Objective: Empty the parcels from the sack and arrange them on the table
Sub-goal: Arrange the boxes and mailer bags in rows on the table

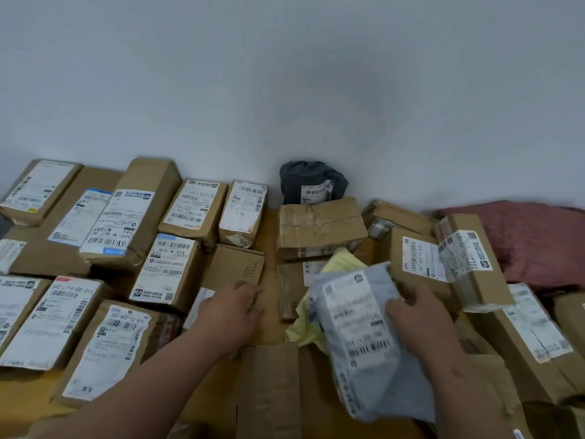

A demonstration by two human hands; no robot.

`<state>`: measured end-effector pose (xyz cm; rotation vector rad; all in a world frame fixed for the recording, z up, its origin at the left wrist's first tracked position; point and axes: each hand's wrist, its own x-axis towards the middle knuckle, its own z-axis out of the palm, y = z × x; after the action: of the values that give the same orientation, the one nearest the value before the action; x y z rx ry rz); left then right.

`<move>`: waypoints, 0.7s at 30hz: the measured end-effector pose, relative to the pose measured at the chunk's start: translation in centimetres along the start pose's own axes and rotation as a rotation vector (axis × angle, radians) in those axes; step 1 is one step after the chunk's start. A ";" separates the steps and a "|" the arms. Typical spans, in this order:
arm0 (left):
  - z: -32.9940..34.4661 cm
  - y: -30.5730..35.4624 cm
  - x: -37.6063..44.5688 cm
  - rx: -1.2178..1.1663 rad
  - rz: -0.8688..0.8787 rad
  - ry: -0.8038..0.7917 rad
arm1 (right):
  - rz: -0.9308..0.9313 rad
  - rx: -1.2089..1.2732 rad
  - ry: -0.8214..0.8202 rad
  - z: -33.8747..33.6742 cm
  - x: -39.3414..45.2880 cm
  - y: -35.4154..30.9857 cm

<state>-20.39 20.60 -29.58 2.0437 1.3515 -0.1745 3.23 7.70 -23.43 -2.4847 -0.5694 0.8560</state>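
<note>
Two bare hands work among labelled parcels spread over a table against a pale wall.

The right hand (414,315) grips the right edge of a grey mailer bag (364,331), fingers closed on it, above a yellow bag (343,264). The left hand (232,307) rests flat, fingers loose, on a small cardboard box (235,267). Cardboard parcels crowd both sides; a dark bag (304,177) sits by the wall, a red sack (538,239) far right.

Both forearms are bare from the bottom edge of the view up to the wrists, with no sleeve showing. The left hand (232,307) and the right hand (418,315) are ungloved, carrying no ring, watch or bracelet.
</note>
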 end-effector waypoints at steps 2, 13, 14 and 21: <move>0.0 0.5 0.3 -0.007 -0.003 0.012 | -0.053 -0.185 0.111 0.0 0.4 -0.7; -2.6 4.1 4.2 -0.101 0.022 0.098 | -0.609 -0.206 0.171 5.5 9.7 -13.7; -2.9 4.5 4.6 -0.102 0.036 0.109 | -0.619 -0.252 0.179 5.9 10.5 -14.4; -2.7 4.6 7.0 0.014 0.049 0.070 | -0.625 -0.498 0.282 7.5 13.1 -15.5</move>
<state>-13.92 26.50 -28.53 2.1099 1.3444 -0.0917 4.21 29.01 -26.57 -2.5136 -1.4855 0.1224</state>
